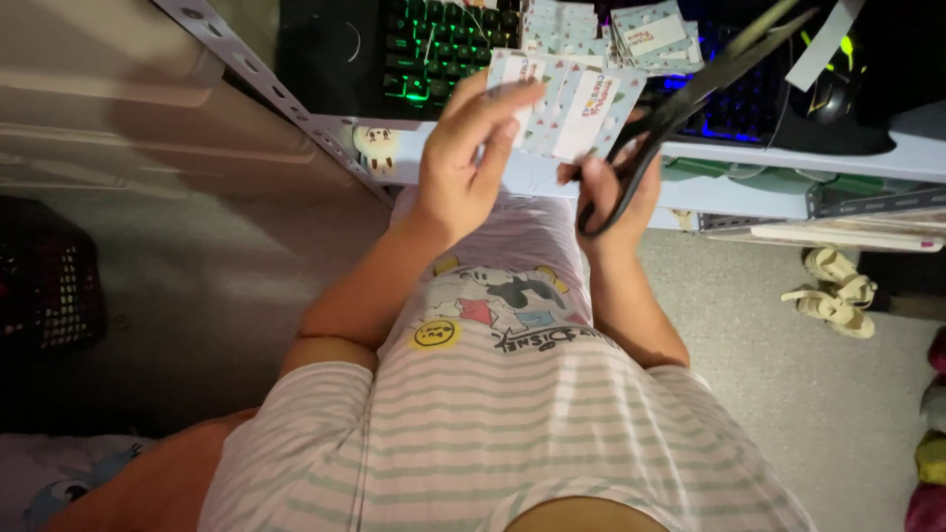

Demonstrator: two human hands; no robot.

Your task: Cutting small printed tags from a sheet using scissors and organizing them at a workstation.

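My left hand (471,158) grips a printed sheet of light patterned labels (576,103) by its left edge, holding it up in front of the desk. My right hand (616,202) has its fingers through the handles of black scissors (690,94). The blades are parted and point up and to the right, just beside the sheet's right edge. Below the hands lies my striped shirt with a cartoon print (503,315).
A desk edge (749,158) carries a green-lit keyboard (443,44), a stack of cut label cards (645,34) and a blue-lit keyboard (739,108). A metal rack leg (266,89) slants at left. A dark basket (44,286) and pale sandals (833,291) sit on the floor.
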